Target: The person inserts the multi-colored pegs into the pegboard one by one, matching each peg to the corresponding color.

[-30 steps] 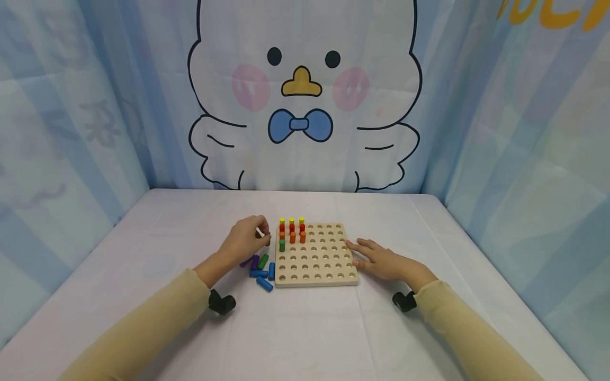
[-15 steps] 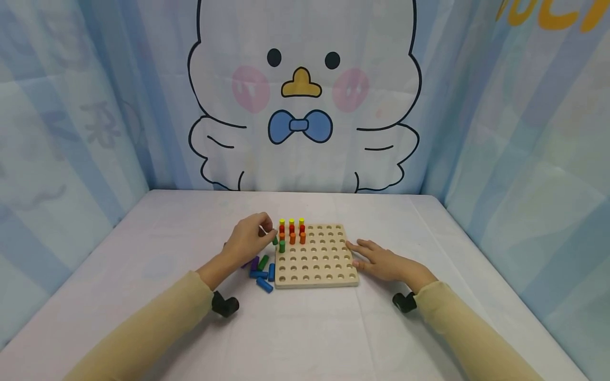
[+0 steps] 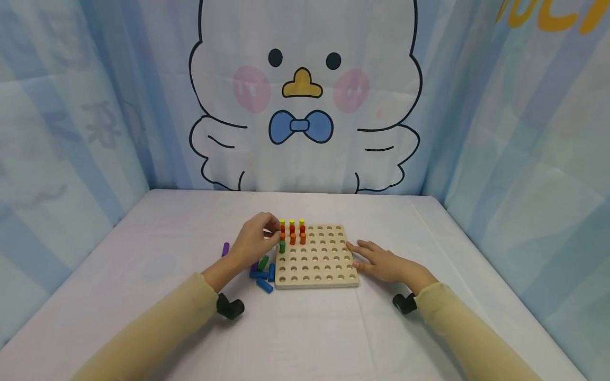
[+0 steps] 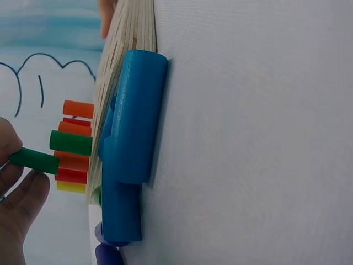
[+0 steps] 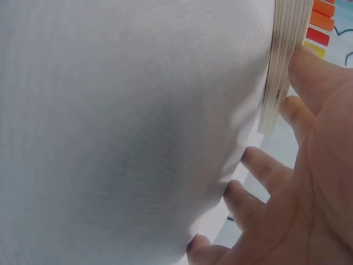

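Note:
My left hand point(image 3: 254, 239) pinches a green peg point(image 4: 34, 160) between thumb and fingers, held off the surface beside the far left of the wooden pegboard point(image 3: 329, 259). Yellow, red and orange pegs stand in the board's back left holes, three of each colour. In front of them another green peg point(image 3: 283, 247) stands upright in the left column. At the board's right edge, my right hand point(image 3: 381, 260) rests with fingers spread, its thumb point(image 5: 309, 72) and index finger at the wood. Its other fingertips reach down to the white cloth.
Left of the board lie several loose pegs: blue pegs point(image 3: 264, 286), a green peg point(image 3: 263, 263) and a purple peg point(image 3: 225, 248) farther left. A white cloth point(image 3: 314, 333) covers the table. Printed curtains point(image 3: 305, 159) close off the back and both sides.
My left hand has moved right with the green peg, from beside the loose pegs to the board's left edge. A purple peg behind the wrist has come into view. My right hand stays put.

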{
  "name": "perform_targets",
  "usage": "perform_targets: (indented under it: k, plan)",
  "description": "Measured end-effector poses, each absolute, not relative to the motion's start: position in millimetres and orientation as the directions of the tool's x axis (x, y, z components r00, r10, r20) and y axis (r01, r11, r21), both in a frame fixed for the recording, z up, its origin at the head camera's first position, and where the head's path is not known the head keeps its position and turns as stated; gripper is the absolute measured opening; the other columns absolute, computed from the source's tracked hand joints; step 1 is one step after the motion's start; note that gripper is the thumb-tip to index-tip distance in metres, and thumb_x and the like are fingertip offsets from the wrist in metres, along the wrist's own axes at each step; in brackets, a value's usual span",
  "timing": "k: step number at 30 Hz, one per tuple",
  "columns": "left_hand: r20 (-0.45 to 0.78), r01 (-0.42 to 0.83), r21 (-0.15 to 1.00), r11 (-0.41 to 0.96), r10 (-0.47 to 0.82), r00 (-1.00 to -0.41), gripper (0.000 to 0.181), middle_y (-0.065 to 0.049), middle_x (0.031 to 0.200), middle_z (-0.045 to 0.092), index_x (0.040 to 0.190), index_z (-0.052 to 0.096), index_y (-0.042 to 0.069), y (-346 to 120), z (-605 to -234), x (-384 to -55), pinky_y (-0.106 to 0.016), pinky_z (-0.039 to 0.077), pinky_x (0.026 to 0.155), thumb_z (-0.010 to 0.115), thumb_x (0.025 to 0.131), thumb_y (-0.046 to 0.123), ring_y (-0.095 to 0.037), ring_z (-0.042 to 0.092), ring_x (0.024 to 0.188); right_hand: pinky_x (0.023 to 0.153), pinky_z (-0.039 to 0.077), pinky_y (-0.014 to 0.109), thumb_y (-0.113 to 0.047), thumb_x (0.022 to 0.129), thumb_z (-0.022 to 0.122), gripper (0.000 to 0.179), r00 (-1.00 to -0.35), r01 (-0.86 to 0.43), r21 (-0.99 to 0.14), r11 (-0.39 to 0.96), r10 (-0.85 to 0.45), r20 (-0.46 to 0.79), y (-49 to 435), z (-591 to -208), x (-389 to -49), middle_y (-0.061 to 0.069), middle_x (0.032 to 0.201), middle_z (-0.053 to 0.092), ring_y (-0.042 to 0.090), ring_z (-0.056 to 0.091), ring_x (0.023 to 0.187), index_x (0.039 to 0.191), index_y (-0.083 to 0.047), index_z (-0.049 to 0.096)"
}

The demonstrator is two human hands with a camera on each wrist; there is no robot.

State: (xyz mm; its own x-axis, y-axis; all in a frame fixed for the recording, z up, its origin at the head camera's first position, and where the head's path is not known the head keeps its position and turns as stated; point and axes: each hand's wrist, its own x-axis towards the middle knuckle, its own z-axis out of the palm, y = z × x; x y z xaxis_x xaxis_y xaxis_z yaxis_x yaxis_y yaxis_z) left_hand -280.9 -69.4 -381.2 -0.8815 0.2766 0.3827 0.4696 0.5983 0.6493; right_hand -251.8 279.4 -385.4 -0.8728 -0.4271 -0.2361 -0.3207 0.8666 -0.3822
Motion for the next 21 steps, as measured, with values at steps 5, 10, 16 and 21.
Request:
perform_targets:
  k: [5, 10, 16, 21]
  plan:
    - [0.405, 0.505, 0.649, 0.570, 0.303, -0.863, 0.016, -0.008, 0.109, 0.064, 0.112, 0.065, 0.002, -65.8, -380.3, -280.2, -0.037, 0.060, 0.094, 0.068, 0.096, 0.004, -0.022, 0.068, 0.105, 0.114, 0.018, 0.079, -0.049, 0.109, 0.043, 0.064, -0.874, -0.319, -0.383, 0.867, -0.426, -0.234, 278.6, -383.3, -250.7, 0.024, 0.170, 0.017, 0.054, 0.014, 0.154, 0.165, -0.021, 0.026]
    - [0.445, 0.557, 0.630, 0.541, 0.337, -0.830, 0.013, -0.008, 0.109, 0.064, 0.109, 0.066, 0.003, -62.4, -378.8, -280.1, -0.034, 0.060, 0.092, 0.068, 0.096, 0.004, -0.021, 0.069, 0.103, 0.114, 0.017, 0.080, -0.048, 0.109, 0.043, 0.064, -0.874, -0.321, -0.384, 0.866, -0.427, -0.233, 278.7, -382.4, -249.8, 0.024, 0.170, 0.016, 0.054, 0.014, 0.154, 0.165, -0.021, 0.026]
    - [0.453, 0.579, 0.619, 0.531, 0.362, -0.815, 0.012, -0.006, 0.107, 0.067, 0.107, 0.067, 0.005, -59.8, -379.1, -280.6, -0.033, 0.060, 0.090, 0.069, 0.095, 0.003, -0.020, 0.070, 0.102, 0.114, 0.019, 0.079, -0.050, 0.109, 0.042, 0.064, -0.876, -0.320, -0.375, 0.870, -0.422, -0.233, 279.5, -386.1, -252.3, 0.023, 0.170, 0.016, 0.054, 0.015, 0.154, 0.165, -0.022, 0.026]
    - [0.451, 0.603, 0.597, 0.529, 0.399, -0.798, 0.012, -0.005, 0.102, 0.069, 0.104, 0.067, 0.007, -58.0, -382.2, -281.2, -0.031, 0.061, 0.087, 0.072, 0.094, 0.002, -0.018, 0.071, 0.096, 0.115, 0.018, 0.078, -0.049, 0.109, 0.042, 0.065, -0.876, -0.318, -0.375, 0.871, -0.421, -0.235, 279.1, -386.9, -253.0, 0.023, 0.170, 0.016, 0.053, 0.015, 0.154, 0.165, -0.022, 0.025]
